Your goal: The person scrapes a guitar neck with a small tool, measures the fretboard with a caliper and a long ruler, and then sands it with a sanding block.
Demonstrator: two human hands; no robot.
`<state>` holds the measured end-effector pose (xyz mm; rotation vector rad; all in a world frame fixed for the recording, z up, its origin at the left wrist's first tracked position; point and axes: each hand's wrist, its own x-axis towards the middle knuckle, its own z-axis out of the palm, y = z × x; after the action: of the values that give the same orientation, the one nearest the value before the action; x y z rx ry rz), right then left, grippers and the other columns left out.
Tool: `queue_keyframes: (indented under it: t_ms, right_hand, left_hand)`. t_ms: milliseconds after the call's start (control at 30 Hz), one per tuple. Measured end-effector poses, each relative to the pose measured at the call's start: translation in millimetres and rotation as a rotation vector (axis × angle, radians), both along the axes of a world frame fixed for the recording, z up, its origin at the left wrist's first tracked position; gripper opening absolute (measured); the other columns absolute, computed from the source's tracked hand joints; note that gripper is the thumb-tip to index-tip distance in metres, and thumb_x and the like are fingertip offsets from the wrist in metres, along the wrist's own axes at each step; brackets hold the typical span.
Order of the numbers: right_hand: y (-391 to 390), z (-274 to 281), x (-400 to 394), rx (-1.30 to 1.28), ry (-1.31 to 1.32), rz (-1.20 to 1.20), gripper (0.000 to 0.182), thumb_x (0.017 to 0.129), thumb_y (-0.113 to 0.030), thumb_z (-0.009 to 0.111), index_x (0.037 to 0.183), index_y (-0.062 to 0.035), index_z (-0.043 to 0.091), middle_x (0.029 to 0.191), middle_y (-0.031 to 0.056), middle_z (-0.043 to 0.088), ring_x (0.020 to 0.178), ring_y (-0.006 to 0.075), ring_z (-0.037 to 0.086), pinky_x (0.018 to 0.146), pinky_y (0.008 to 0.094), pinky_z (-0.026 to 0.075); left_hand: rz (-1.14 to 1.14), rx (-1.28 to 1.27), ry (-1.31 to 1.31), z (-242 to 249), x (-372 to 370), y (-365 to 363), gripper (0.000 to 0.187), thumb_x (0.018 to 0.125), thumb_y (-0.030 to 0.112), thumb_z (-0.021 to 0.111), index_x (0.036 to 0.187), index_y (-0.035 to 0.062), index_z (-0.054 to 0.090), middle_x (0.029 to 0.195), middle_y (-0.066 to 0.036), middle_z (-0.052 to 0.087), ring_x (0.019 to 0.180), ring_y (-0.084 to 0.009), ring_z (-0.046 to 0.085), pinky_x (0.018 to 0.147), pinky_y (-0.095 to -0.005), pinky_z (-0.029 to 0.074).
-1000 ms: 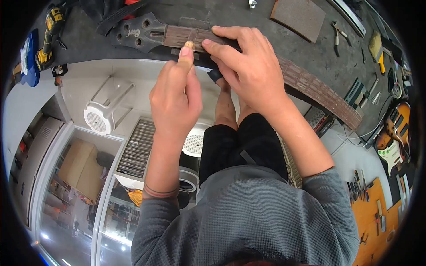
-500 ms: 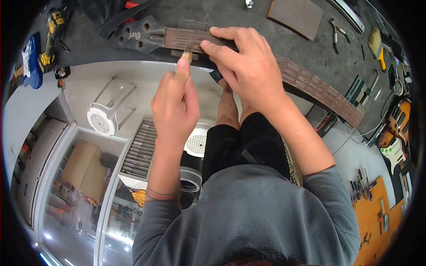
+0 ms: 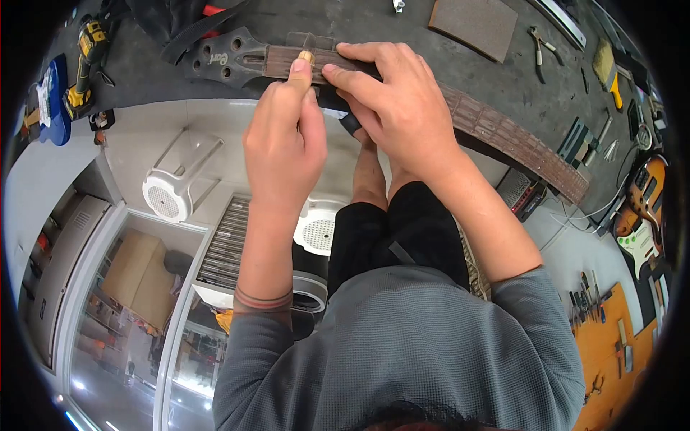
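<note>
A dark guitar neck [image 3: 503,132] lies along the bench edge, its headstock [image 3: 224,57] at the left. My left hand [image 3: 284,136] is closed around a small tool with a light wooden-coloured end [image 3: 306,56], held over the fretboard near the headstock. The tool's working tip is too small to make out. My right hand [image 3: 402,93] grips the neck just right of the tool, its thumb and index finger pressed on the fretboard. Its other fingers are partly hidden.
On the dark bench [image 3: 273,14] are a flat brown block [image 3: 473,27], pliers [image 3: 544,54], a yellow-handled brush [image 3: 608,72] and a yellow drill [image 3: 90,61]. White stools [image 3: 165,197] stand below. Guitar bodies [image 3: 647,194] are at the right.
My left hand has tilted the tool and its top end has moved up, farther over the fretboard. My right hand has barely moved.
</note>
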<state>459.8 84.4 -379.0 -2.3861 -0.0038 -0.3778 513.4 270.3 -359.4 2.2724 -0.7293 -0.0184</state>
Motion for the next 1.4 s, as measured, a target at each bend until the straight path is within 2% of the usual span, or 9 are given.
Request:
queue_keyframes:
  t_ms: [633,733,900,1067,1167,1267,1300,1367,1400]
  right_hand:
    - [0.9,0.8,0.3,-0.007,0.003,-0.001,0.038,0.084,-0.006,0.083,0.121,-0.0144,0.082,0.134,0.0044,0.074,0.116,0.0283,0.069,0.096,0.0430,0.055]
    - [1.3,1.5,-0.6,-0.012,0.003,-0.002,0.039,0.084,-0.006,0.083,0.122,-0.0146,0.082,0.134,0.0045,0.075,0.116,0.0283,0.069,0.096,0.0429,0.054]
    - [0.4,1.3,1.0,-0.022,0.006,0.006,0.038,0.086,-0.006,0.083,0.123,-0.0149,0.083,0.134,0.0050,0.075,0.116,0.0290,0.070,0.096,0.0435,0.055]
    - [-0.4,1.0,3.0,-0.019,-0.010,0.022,0.035,0.089,-0.006,0.083,0.122,-0.0146,0.082,0.133,0.0050,0.075,0.115,0.0294,0.070,0.096,0.0445,0.056]
    - [0.7,1.7,1.6,-0.034,0.040,0.022,0.037,0.091,-0.006,0.082,0.126,-0.0151,0.082,0.141,0.0058,0.072,0.120,0.0296,0.070,0.103,0.0458,0.055]
    - [8.0,18.8,8.9,-0.176,0.043,0.034,0.040,0.092,-0.006,0.079,0.132,-0.0153,0.081,0.156,0.0071,0.065,0.131,0.0309,0.067,0.111,0.0486,0.051]
    - [11.3,22.5,8.8,-0.195,0.108,0.047,0.050,0.090,-0.003,0.076,0.138,-0.0196,0.081,0.167,0.0072,0.057,0.149,0.0332,0.057,0.125,0.0541,0.042]
    - [11.8,34.2,6.8,-0.218,0.112,0.155,0.049,0.088,-0.003,0.076,0.132,-0.0209,0.082,0.167,0.0067,0.057,0.156,0.0345,0.050,0.130,0.0574,0.036]
    - [10.6,42.8,6.2,-0.233,0.114,0.204,0.048,0.086,-0.003,0.076,0.130,-0.0216,0.083,0.168,0.0065,0.057,0.159,0.0352,0.047,0.132,0.0590,0.033]
  left_hand:
    - [-0.021,-0.053,-0.093,-4.4,6.5,-6.9,0.046,0.099,-0.013,0.070,0.143,0.0003,0.070,0.089,-0.012,0.068,0.071,-0.0276,0.065,0.062,-0.0408,0.056]
    - [-0.002,0.059,-0.001,5.9,-16.2,16.6,0.047,0.099,-0.013,0.070,0.144,0.0001,0.070,0.089,-0.012,0.067,0.073,-0.0280,0.066,0.063,-0.0410,0.056]
    - [-0.027,-0.043,-0.080,-7.4,2.3,0.4,0.053,0.097,-0.012,0.070,0.148,0.0008,0.069,0.089,-0.011,0.065,0.074,-0.0289,0.066,0.064,-0.0412,0.056]
    - [-0.008,0.101,0.078,20.5,-35.3,36.3,0.042,0.097,-0.011,0.071,0.138,-0.0002,0.071,0.091,-0.013,0.065,0.076,-0.0298,0.068,0.065,-0.0399,0.057]
    - [0.084,-0.071,0.133,42.0,-60.3,55.5,0.038,0.102,-0.009,0.069,0.139,0.0010,0.067,0.088,-0.011,0.064,0.074,-0.0254,0.068,0.066,-0.0402,0.058]
    - [0.319,-0.491,0.587,62.3,-66.7,65.4,0.039,0.109,-0.001,0.064,0.147,0.0032,0.058,0.086,-0.010,0.065,0.066,-0.0147,0.056,0.060,-0.0300,0.046]
    - [0.392,-0.661,0.756,71.3,-66.3,70.1,0.039,0.111,0.001,0.062,0.149,0.0038,0.055,0.085,-0.010,0.065,0.064,-0.0119,0.052,0.058,-0.0275,0.043]
    - [0.429,-1.055,1.197,93.1,-61.7,85.5,0.036,0.113,0.008,0.059,0.148,0.0049,0.052,0.082,-0.008,0.062,0.061,-0.0087,0.046,0.056,-0.0251,0.036]
    - [0.427,-1.021,1.176,100.5,-63.0,89.0,0.035,0.113,0.011,0.058,0.147,0.0052,0.052,0.080,-0.008,0.061,0.061,-0.0086,0.045,0.055,-0.0254,0.035]
